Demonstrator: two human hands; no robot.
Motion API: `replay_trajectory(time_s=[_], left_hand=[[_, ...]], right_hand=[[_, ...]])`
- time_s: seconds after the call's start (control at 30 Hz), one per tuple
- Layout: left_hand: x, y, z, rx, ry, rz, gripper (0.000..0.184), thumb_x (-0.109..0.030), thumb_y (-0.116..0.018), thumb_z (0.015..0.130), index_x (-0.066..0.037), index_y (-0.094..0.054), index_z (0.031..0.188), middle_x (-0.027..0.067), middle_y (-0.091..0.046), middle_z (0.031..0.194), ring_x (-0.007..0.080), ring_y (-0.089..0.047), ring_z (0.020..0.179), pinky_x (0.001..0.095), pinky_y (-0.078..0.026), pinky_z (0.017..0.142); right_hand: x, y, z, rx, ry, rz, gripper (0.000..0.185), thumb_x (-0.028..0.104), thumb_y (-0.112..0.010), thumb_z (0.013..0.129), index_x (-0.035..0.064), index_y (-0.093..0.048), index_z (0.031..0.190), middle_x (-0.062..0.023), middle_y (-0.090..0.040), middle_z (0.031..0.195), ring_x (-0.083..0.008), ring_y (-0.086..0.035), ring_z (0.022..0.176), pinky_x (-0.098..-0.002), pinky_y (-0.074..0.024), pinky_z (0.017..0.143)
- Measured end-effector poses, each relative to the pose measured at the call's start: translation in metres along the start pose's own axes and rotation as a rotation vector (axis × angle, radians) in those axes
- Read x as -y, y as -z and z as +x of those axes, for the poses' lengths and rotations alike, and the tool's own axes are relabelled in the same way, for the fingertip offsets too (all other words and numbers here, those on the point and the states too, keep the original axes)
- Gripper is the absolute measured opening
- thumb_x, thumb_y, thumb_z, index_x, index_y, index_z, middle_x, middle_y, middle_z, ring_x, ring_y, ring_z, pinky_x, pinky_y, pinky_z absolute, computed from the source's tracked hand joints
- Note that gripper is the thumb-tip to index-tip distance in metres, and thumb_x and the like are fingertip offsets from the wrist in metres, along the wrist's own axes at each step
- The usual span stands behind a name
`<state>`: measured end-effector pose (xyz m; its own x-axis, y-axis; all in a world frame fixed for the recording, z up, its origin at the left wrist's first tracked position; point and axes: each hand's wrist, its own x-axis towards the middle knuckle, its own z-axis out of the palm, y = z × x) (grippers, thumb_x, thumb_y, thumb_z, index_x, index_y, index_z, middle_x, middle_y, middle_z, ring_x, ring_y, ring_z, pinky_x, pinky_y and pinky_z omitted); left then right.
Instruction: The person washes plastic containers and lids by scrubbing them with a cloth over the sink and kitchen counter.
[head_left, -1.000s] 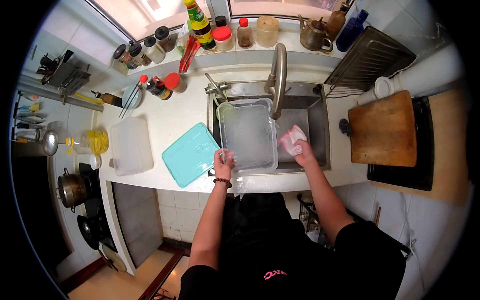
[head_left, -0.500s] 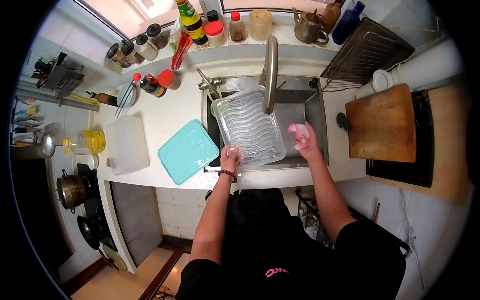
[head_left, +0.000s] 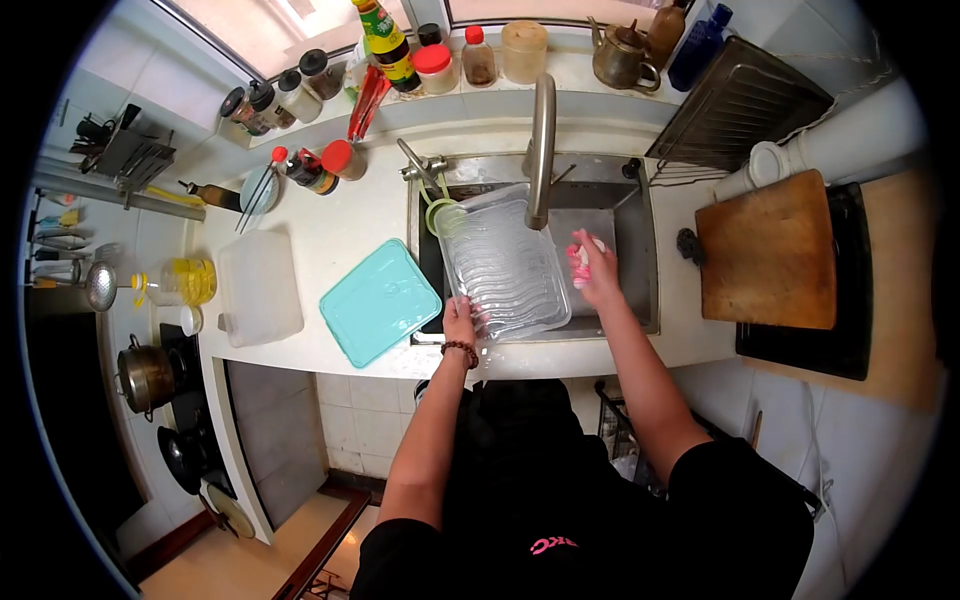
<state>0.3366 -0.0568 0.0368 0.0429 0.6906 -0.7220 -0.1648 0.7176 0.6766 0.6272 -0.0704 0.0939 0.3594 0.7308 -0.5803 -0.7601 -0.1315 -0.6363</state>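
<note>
A clear plastic tray [head_left: 505, 260] with wavy ridges is held tilted over the sink [head_left: 632, 235]. My left hand [head_left: 460, 322] grips its near-left corner, with the fingers partly hidden behind the plastic. To the right of the tray, my right hand [head_left: 602, 276] is closed around a bunched pink-and-white cloth [head_left: 578, 262]. The steel faucet [head_left: 543, 150] reaches over the tray's far right part. Left of the sink, a turquoise lid [head_left: 380, 302] lies flat on the counter, with wet spots on it.
A translucent plastic bin [head_left: 260, 288] stands farther left on the counter. A wooden cutting board [head_left: 767, 255] lies to the right of the sink. Jars and bottles line the windowsill, among them a metal teapot [head_left: 622, 62]. An oil bottle [head_left: 185, 282] is at far left.
My right hand has moved slightly left toward the tray, and the cloth is now bunched more tightly in it. The tray has shifted a little in my left hand.
</note>
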Motion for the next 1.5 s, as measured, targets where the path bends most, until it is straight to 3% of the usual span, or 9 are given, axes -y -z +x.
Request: replay_trajectory(time_s=[0.3, 0.53, 0.83, 0.9, 1.03, 1.13, 1.23, 1.37, 1.5], left_hand=[[-0.005, 0.009, -0.002, -0.003, -0.069, 0.066, 0.021, -0.036, -0.05, 0.108, -0.015, -0.052, 0.107, 0.0009, -0.066, 0.091, 0.0142, -0.066, 0.069, 0.0293, -0.049, 0.054], [-0.01, 0.014, -0.002, 0.02, -0.144, 0.126, 0.02, -0.034, -0.05, 0.108, -0.015, -0.052, 0.108, 0.0007, -0.065, 0.088, 0.0138, -0.066, 0.07, 0.0265, -0.049, 0.057], [-0.028, 0.008, -0.03, -0.094, -0.404, 0.506, 0.019, -0.02, -0.059, 0.103, -0.006, -0.051, 0.114, 0.0087, -0.067, 0.093, 0.0187, -0.069, 0.081, 0.0309, -0.054, 0.065], [-0.037, 0.003, -0.041, -0.244, -0.662, 0.908, 0.034, -0.011, -0.062, 0.096, -0.003, -0.05, 0.126, 0.0127, -0.067, 0.096, 0.0212, -0.068, 0.085, 0.033, -0.054, 0.068], [-0.045, -0.001, -0.043, -0.199, -0.692, 0.874, 0.053, -0.006, -0.059, 0.091, -0.003, -0.044, 0.141, 0.0146, -0.066, 0.096, 0.025, -0.067, 0.083, 0.0341, -0.054, 0.069], [-0.073, -0.007, -0.06, 0.02, -0.127, 0.623, 0.073, -0.009, -0.055, 0.088, 0.002, -0.03, 0.155, 0.0265, -0.064, 0.118, 0.0322, -0.068, 0.081, 0.0414, -0.057, 0.074], [-0.075, 0.002, -0.049, 0.111, 0.026, 0.381, 0.078, -0.009, -0.054, 0.086, 0.002, -0.025, 0.158, 0.0276, -0.057, 0.132, 0.0343, -0.067, 0.091, 0.0413, -0.059, 0.072], [-0.099, -0.019, -0.069, 0.134, 0.106, 0.42, 0.088, -0.015, -0.057, 0.085, 0.005, -0.015, 0.159, 0.0287, -0.04, 0.15, 0.0386, -0.056, 0.122, 0.0416, -0.061, 0.063], [-0.113, -0.037, -0.081, 0.144, 0.026, 0.395, 0.095, -0.031, -0.066, 0.09, 0.004, -0.013, 0.16, 0.0279, -0.04, 0.15, 0.0369, -0.063, 0.111, 0.0384, -0.06, 0.056]], right_hand=[[-0.01, 0.017, 0.031, -0.264, 0.003, -0.238, 0.058, 0.06, -0.056, 0.099, 0.0179, -0.04, 0.064, 0.0024, -0.037, 0.053, -0.0112, -0.035, 0.036, -0.0281, -0.024, 0.031], [-0.015, 0.022, 0.039, -0.332, -0.008, -0.321, 0.059, 0.059, -0.047, 0.102, 0.0172, -0.037, 0.062, 0.0017, -0.036, 0.052, -0.0133, -0.035, 0.036, -0.0307, -0.0231, 0.031], [-0.041, 0.036, 0.02, 0.016, 0.018, -0.738, 0.036, 0.039, -0.073, 0.094, 0.0052, -0.066, 0.085, -0.0032, -0.06, 0.065, -0.0113, -0.057, 0.053, -0.0288, -0.0429, 0.045], [-0.055, 0.036, 0.013, 0.049, 0.05, -0.855, 0.033, 0.036, -0.077, 0.091, 0.0044, -0.068, 0.09, -0.0035, -0.065, 0.072, -0.0103, -0.058, 0.055, -0.0289, -0.044, 0.045], [-0.077, 0.042, -0.001, 0.129, 0.068, -1.13, 0.036, 0.037, -0.081, 0.086, 0.0057, -0.07, 0.1, -0.0086, -0.07, 0.08, -0.0181, -0.066, 0.064, -0.0349, -0.0532, 0.059], [-0.091, 0.057, 0.006, 0.071, 0.212, -1.118, 0.043, 0.04, -0.082, 0.083, 0.0041, -0.069, 0.104, -0.0128, -0.071, 0.083, -0.0224, -0.069, 0.073, -0.0374, -0.055, 0.07], [-0.086, 0.073, 0.009, 0.014, 0.256, -1.141, 0.046, 0.04, -0.082, 0.083, 0.0045, -0.069, 0.11, -0.0133, -0.072, 0.087, -0.0211, -0.069, 0.077, -0.0373, -0.0548, 0.07], [-0.087, 0.088, 0.006, 0.21, -0.151, -0.982, 0.042, 0.029, -0.079, 0.083, 0.0059, -0.07, 0.117, -0.0087, -0.073, 0.096, -0.0173, -0.069, 0.082, -0.0357, -0.0545, 0.068], [-0.09, 0.08, -0.013, 0.271, -0.489, -0.587, 0.036, 0.018, -0.073, 0.089, 0.0074, -0.068, 0.123, -0.0068, -0.072, 0.101, -0.0175, -0.069, 0.082, -0.0324, -0.0558, 0.073]])
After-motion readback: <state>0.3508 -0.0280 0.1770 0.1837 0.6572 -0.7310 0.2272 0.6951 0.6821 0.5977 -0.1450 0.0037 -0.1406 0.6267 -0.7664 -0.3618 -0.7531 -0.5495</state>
